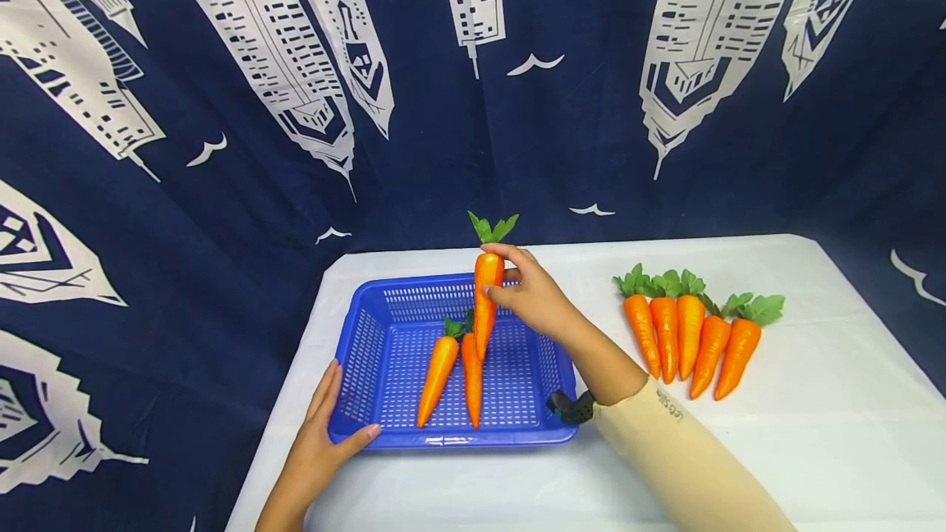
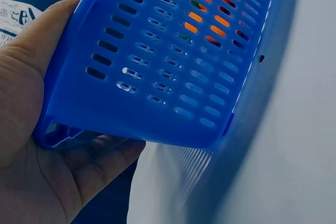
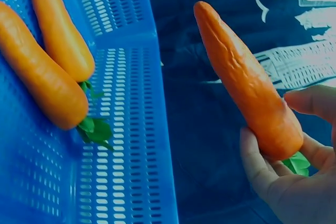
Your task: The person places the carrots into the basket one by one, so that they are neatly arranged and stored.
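A blue slotted basket (image 1: 369, 335) stands on the white table with two orange toy carrots (image 1: 438, 378) (image 1: 472, 380) lying in it. My right hand (image 1: 528, 290) pinches a third carrot (image 1: 484, 302) near its leafy top and holds it upright over the basket, tip down. In the right wrist view that held carrot (image 3: 247, 85) sits between thumb and fingers, beside the basket's wall (image 3: 131, 129). My left hand (image 1: 325, 433) grips the basket's near left corner; in the left wrist view its palm and thumb (image 2: 31, 108) wrap the blue rim (image 2: 157, 77).
Several more toy carrots (image 1: 691, 335) lie side by side on the table (image 1: 813, 433) to the right of the basket. A dark blue curtain printed with white towers (image 1: 222, 105) hangs behind and to the left of the table.
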Demonstrator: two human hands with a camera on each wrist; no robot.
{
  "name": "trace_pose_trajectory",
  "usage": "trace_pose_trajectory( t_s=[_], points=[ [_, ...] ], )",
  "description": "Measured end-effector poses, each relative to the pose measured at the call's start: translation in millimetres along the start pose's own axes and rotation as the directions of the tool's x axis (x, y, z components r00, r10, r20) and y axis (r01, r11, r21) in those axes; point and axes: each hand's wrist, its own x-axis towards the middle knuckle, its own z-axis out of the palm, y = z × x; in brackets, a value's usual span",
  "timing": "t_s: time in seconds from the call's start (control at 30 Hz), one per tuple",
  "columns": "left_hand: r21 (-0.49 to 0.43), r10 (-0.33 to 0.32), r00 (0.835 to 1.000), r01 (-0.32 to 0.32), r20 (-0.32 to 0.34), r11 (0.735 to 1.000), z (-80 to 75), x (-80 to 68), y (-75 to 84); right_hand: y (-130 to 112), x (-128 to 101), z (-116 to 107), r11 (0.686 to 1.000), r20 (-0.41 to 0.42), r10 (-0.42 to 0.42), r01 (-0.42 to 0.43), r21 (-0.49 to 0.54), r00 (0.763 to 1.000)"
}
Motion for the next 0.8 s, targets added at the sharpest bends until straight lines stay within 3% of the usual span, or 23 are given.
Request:
trace_pose_trajectory(
  t_s=[0.43,0.8],
  points=[
    [0.008,-0.009,1.000,0.009,0.001,1.000,0.1,0.1,1.1,6.9,6.6,25.9,0.986,0.099,0.093,-0.078,-0.144,0.991],
    [-0.009,0.021,1.000,-0.021,-0.012,1.000,1.1,-0.5,-1.2,24.0,12.8,44.0,0.963,0.144,0.175,-0.139,-0.230,0.974]
  ],
)
